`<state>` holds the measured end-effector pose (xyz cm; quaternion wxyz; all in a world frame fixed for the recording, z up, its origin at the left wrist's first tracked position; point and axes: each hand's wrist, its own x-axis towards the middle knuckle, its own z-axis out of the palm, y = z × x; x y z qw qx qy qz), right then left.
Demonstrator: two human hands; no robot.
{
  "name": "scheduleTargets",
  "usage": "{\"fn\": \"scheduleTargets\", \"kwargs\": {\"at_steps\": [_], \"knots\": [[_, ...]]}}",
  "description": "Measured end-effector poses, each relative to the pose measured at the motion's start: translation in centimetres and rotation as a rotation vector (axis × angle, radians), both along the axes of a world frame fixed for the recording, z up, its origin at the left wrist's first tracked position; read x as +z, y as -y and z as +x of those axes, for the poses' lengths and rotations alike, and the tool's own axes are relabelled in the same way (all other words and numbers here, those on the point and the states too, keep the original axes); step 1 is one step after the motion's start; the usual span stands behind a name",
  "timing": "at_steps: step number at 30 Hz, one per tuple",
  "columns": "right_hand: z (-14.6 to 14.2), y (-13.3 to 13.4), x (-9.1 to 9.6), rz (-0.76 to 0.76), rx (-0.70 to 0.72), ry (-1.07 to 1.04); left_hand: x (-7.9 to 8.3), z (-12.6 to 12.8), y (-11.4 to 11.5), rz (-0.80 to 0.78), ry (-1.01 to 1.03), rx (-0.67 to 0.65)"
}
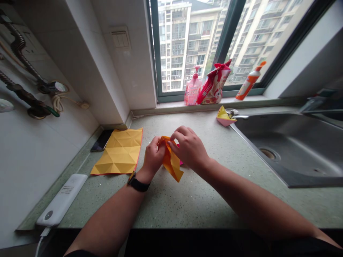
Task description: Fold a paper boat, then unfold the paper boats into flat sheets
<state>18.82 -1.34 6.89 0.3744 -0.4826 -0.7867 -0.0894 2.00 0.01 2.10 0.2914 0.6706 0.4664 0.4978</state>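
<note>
A piece of folded orange paper is held up just over the counter, with a bit of pink showing behind it. My left hand, with a black watch on the wrist, grips its upper left edge. My right hand pinches the paper's upper right edge between thumb and fingers. Left of my hands, a creased yellow sheet with an orange edge lies on the counter, partly over a dark phone. A yellow and pink folded paper piece stands by the sink's corner.
A white power bank with a cable lies at the counter's left. The steel sink is on the right. On the windowsill stand a pink pump bottle, a red bag and an orange-white bottle.
</note>
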Motion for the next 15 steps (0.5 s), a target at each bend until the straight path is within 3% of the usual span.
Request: {"fn": "scheduleTargets", "kwargs": {"at_steps": [15], "knots": [[-0.24,0.1,0.05,-0.072,0.001,-0.05,-0.57,-0.12,-0.28,0.021,-0.012,-0.009]]}}
